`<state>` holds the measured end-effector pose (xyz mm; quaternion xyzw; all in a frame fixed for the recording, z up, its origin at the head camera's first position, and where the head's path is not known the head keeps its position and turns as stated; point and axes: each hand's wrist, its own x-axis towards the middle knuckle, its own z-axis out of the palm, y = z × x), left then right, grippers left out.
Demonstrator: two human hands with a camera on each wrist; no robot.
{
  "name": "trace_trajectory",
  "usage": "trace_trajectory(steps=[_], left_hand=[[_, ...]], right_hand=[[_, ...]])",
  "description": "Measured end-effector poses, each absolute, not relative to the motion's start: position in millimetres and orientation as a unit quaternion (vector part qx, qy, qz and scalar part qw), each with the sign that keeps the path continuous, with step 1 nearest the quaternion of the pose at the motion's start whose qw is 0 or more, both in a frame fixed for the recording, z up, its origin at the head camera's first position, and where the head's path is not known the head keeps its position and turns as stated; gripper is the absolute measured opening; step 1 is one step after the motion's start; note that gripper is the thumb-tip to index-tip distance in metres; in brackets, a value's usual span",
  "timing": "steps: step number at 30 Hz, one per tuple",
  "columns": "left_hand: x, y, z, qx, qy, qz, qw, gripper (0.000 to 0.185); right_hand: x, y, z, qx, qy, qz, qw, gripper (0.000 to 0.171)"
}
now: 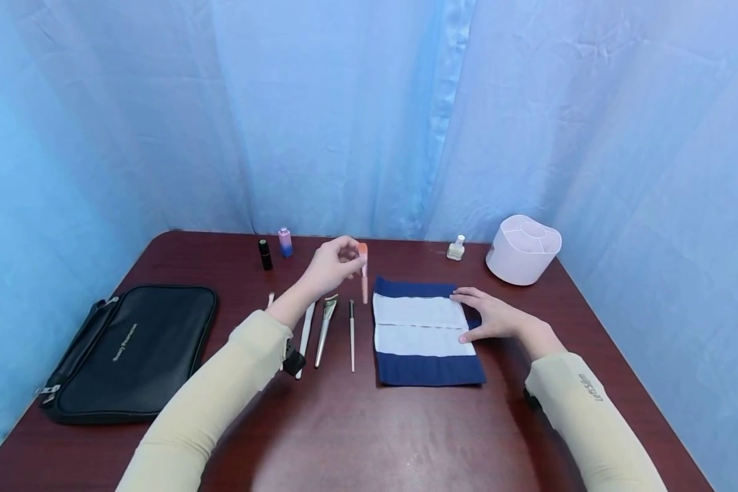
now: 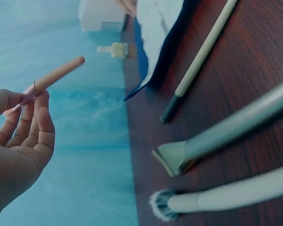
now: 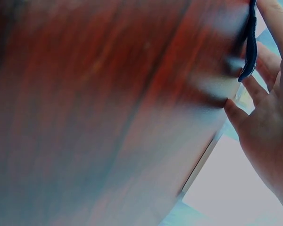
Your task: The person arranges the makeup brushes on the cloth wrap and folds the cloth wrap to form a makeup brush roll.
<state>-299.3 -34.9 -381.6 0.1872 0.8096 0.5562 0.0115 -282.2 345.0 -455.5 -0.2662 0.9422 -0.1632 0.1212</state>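
In the head view my left hand pinches a small makeup brush with orange bristles and a pink handle. It is held up by its bristle end, the handle sticking out past the fingertips in the left wrist view. My right hand rests at the right edge of a navy and white cloth brush roll, fingers spread, thumb and fingertips on the white part. In the right wrist view the little finger reaches down to the tabletop beside the cloth's dark edge.
Left of the roll lie a thin brush, a fan-like brush and a white brush. A black case lies at the left. Behind stand a black tube, a pink-blue bottle, a nail polish bottle and a white organizer.
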Motion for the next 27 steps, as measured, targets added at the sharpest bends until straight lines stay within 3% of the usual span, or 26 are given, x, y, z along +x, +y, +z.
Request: trace_trajectory(steps=[17, 27], left_hand=[[-326.6, 11.5, -425.6, 0.231, 0.827, 0.511, 0.041, 0.021], [-332.7, 6.4, -438.9, 0.237, 0.833, 0.487, 0.114, 0.027]], right_hand=[[-276.1, 346.6, -454.4, -0.269, 0.940, -0.171, 0.118, 0.098], [-276.5, 344.5, -458.2, -0.271, 0.942, -0.162, 0.116, 0.099]])
